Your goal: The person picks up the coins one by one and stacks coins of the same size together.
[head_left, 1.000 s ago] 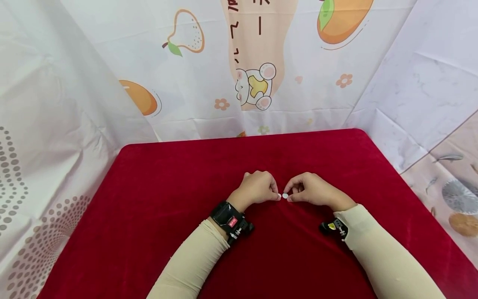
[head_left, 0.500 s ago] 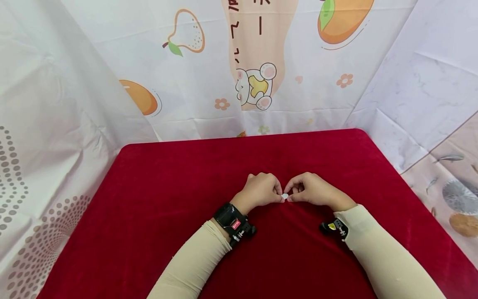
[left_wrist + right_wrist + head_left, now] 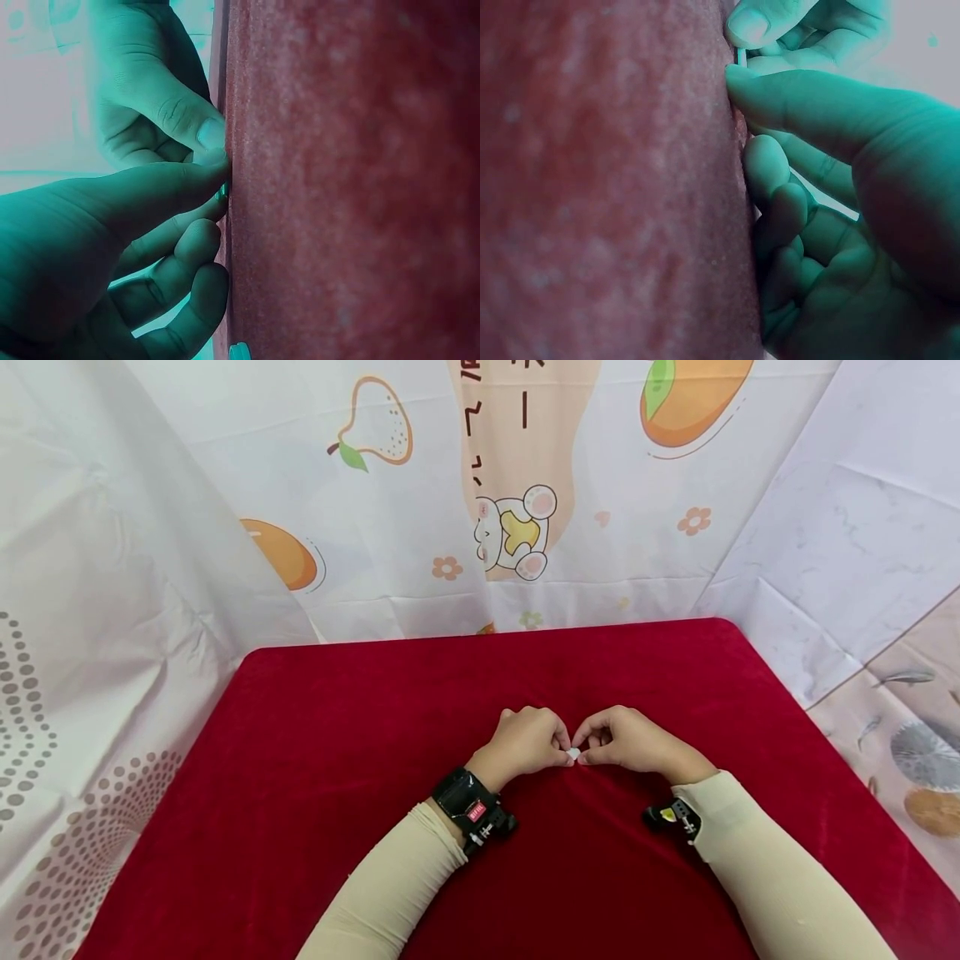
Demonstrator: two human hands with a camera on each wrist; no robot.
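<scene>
Near the middle of the red cloth, my left hand (image 3: pixel 527 742) and right hand (image 3: pixel 636 742) meet almost fingertip to fingertip. Between them lies a small white disc (image 3: pixel 573 753), partly covered by fingers. The right thumb and index finger hold it at its edge, low against the cloth. My left hand pinches a second small white piece, mostly hidden by its thumb; a bright sliver of disc (image 3: pixel 223 191) shows beside that thumb in the left wrist view. In the right wrist view a thin pale disc edge (image 3: pixel 741 58) stands between both thumbs. Whether the discs overlap, I cannot tell.
Red velvety cloth (image 3: pixel 360 718) covers the table. White printed curtains (image 3: pixel 420 510) hang behind and at both sides. A small bright object (image 3: pixel 239 351) sits at the bottom of the left wrist view, its kind unclear. Each wrist wears a black camera mount (image 3: pixel 468 806).
My left hand has moved right with its white disc, bringing it against the disc at the right fingertips. The gap between the two has closed. The right hand has stayed in place.
</scene>
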